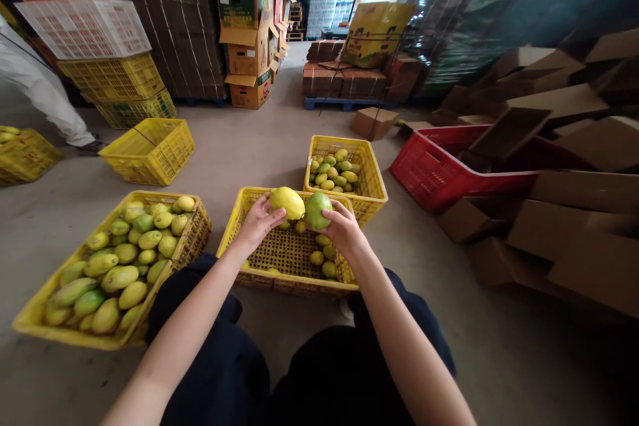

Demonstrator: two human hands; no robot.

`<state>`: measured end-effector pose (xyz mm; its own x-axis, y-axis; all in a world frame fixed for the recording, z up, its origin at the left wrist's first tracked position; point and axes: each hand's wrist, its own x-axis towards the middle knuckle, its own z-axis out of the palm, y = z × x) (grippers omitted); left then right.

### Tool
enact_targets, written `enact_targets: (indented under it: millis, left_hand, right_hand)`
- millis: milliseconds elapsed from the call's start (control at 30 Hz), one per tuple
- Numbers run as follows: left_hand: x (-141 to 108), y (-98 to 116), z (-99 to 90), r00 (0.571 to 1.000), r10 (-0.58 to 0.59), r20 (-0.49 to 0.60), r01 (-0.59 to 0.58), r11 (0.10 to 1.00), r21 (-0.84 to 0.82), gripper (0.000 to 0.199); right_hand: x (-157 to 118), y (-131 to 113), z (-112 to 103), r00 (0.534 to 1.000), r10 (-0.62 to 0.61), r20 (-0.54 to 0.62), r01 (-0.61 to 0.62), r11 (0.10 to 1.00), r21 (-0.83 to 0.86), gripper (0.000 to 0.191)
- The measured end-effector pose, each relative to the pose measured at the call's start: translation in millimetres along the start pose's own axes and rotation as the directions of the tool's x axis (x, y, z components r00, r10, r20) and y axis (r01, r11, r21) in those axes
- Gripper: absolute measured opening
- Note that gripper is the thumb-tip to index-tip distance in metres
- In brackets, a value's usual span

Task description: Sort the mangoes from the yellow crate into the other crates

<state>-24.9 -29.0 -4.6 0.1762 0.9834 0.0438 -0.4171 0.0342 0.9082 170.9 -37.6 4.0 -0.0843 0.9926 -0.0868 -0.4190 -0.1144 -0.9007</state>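
Observation:
My left hand (pixel 259 223) holds a yellow lemon (pixel 287 203) by its left end, thumb below. Close beside it, my right hand (pixel 345 229) grips a rounder green lemon (pixel 318 211) from the right. Both fruits are raised over a yellow plastic crate (pixel 294 281) between my knees. Several yellow and green lemons lie along the right side and far end of that crate, partly hidden by my hands. A fuller crate of lemons (pixel 120 266) stands at my left. Behind the middle crate is another yellow crate (pixel 378 193) with mostly green-yellow lemons in it.
A yellow crate (pixel 167 153) and stacked crates (pixel 130 76) stand at the back left, near a person's leg (pixel 44 86). A red crate (pixel 424 170) and a heap of cardboard boxes (pixel 564 213) fill the right. Behind are a loaded blue pallet (pixel 344 104) and stacked cartons (pixel 248 60).

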Motion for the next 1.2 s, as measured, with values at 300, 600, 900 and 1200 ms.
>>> enact_targets:
  millis: [300,600,900,1200]
  left_hand:
    - [0,-4,4.3,0.999,-0.034,-0.011,0.033,0.995,-0.090,0.044]
    - [-4,-4,15.2,0.986,-0.164,0.030,0.167,0.981,-0.102,0.031]
    - [1,-10,11.0,0.952,-0.306,0.002,0.293,0.910,-0.294,0.036]
    - [-3,-52,-6.3,0.733,-0.657,-0.179,0.576,0.738,-0.351,0.021]
  right_hand:
    - [-3,-2,5,0.997,0.065,0.029,-0.066,0.997,0.026,0.024]
    - [-1,-1,9,0.987,0.150,0.058,-0.153,0.987,0.054,0.033]
    - [1,-8,-1,0.994,0.105,-0.005,-0.104,0.990,0.093,0.032]
    - [1,-19,-12,0.960,0.206,-0.191,-0.118,0.912,0.392,0.023]
